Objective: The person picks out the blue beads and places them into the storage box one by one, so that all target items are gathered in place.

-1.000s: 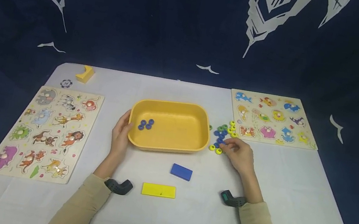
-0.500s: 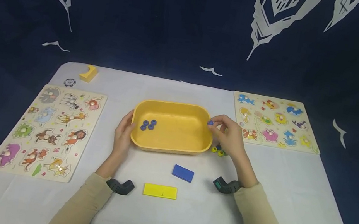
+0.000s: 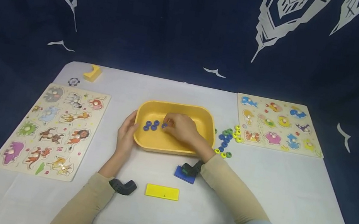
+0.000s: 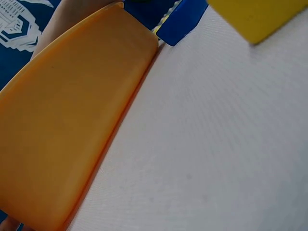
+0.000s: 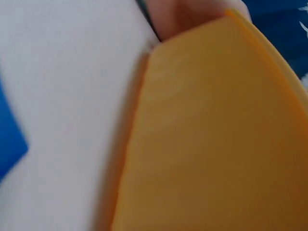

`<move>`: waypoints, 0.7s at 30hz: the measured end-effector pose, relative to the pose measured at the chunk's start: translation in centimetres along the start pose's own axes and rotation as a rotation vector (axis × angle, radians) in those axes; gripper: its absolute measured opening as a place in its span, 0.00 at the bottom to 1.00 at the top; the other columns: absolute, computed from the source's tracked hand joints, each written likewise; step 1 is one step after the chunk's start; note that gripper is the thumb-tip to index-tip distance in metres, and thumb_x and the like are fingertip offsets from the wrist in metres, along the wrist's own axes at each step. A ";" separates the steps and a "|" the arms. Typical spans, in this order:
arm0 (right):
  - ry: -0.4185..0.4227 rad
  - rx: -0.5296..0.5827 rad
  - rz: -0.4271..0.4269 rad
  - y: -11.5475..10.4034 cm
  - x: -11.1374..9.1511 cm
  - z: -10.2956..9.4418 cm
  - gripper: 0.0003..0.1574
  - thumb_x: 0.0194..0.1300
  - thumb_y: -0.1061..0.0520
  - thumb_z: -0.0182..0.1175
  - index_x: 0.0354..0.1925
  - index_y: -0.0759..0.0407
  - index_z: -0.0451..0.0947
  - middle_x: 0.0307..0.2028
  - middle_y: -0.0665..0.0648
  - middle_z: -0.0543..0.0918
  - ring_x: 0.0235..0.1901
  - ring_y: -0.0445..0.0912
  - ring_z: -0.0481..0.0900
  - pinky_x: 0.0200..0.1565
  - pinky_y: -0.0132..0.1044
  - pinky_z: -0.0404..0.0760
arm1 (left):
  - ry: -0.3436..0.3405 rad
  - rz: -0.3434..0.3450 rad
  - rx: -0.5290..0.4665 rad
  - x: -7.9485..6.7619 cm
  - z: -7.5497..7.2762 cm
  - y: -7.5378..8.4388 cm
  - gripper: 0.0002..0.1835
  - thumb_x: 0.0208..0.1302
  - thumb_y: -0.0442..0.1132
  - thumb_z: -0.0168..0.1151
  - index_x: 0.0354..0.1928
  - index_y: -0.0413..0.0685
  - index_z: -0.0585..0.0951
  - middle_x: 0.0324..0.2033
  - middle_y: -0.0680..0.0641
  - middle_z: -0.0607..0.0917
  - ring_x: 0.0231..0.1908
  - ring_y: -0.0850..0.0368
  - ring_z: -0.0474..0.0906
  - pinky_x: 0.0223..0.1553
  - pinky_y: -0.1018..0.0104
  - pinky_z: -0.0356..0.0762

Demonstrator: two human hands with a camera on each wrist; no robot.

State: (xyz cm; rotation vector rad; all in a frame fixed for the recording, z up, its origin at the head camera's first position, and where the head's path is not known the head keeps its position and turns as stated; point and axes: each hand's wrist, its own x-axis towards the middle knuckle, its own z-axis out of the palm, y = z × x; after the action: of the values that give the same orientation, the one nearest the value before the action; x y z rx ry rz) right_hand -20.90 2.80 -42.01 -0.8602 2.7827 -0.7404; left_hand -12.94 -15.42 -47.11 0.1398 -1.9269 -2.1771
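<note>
Right hand (image 3: 182, 128) pinches a blue bead (image 3: 164, 125) inside the yellow tray (image 3: 157, 142).
Its wrist crosses the tray's near right corner, fingertips beside four loose blue beads (image 3: 154, 127); the left hand (image 3: 125, 135) grips the tray's left end, thumb over the rim, fingers outside.

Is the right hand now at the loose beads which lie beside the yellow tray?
No, the head view shows the right hand over the yellow tray, pinching a blue bead.

Blue block (image 3: 183, 177) partly hidden by wrist camera (image 3: 192, 169); tray (image 4: 82, 120) cut off in 2 wrist views.
</note>
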 end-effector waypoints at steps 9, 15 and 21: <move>-0.089 -0.015 -0.016 -1.0 0.7 1.2 0.11 0.52 0.55 0.62 0.37 0.52 0.78 0.28 0.47 0.80 0.30 0.39 0.74 0.31 0.29 0.74 | -0.017 -0.006 0.018 -0.9 0.6 2.0 0.25 0.64 0.31 0.40 0.65 0.41 0.57 0.63 0.45 0.62 0.62 0.55 0.59 0.62 0.68 0.60; 0.074 0.088 -0.059 -0.3 -1.7 0.2 0.11 0.54 0.54 0.60 0.38 0.52 0.79 0.28 0.45 0.79 0.28 0.38 0.74 0.31 0.29 0.74 | -0.012 -0.003 0.038 -1.0 0.8 2.1 0.25 0.64 0.31 0.40 0.64 0.40 0.57 0.63 0.44 0.62 0.62 0.53 0.60 0.62 0.66 0.61; 0.328 0.193 -0.113 1.4 -5.9 -2.0 0.11 0.53 0.55 0.63 0.37 0.55 0.79 0.24 0.46 0.76 0.21 0.40 0.66 0.21 0.30 0.66 | -0.010 -0.006 0.035 -0.5 0.4 1.1 0.25 0.64 0.32 0.40 0.65 0.45 0.58 0.63 0.47 0.62 0.63 0.55 0.59 0.63 0.68 0.60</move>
State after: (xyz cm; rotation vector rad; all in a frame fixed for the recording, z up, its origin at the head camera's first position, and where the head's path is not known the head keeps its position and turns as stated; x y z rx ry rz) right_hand -17.22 7.99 -41.02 -0.9386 2.8856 -1.2504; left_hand -12.44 -15.05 -45.97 0.1413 -1.9733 -2.1527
